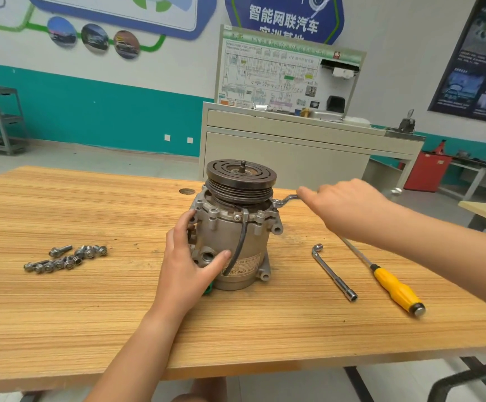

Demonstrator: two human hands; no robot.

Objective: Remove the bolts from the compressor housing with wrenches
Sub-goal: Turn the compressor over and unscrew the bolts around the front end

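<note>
Standing upright mid-table (91,314): compressor housing (253,239), grey cast metal, dark grooved pulley (240,178) on top, black cable (240,242) down its front, label partly covered. Its left side is wrapped by the left hand (189,259), thumb on the front. Item two, wrench (286,200): ring end at the upper right flange, bolt head beneath unseen; handle mostly hidden under the right hand (349,207), which seems to grip it. Loose bolts (67,258) heaped well left; L-shaped socket wrench (333,271) and screwdriver (392,285) lie right.
</note>
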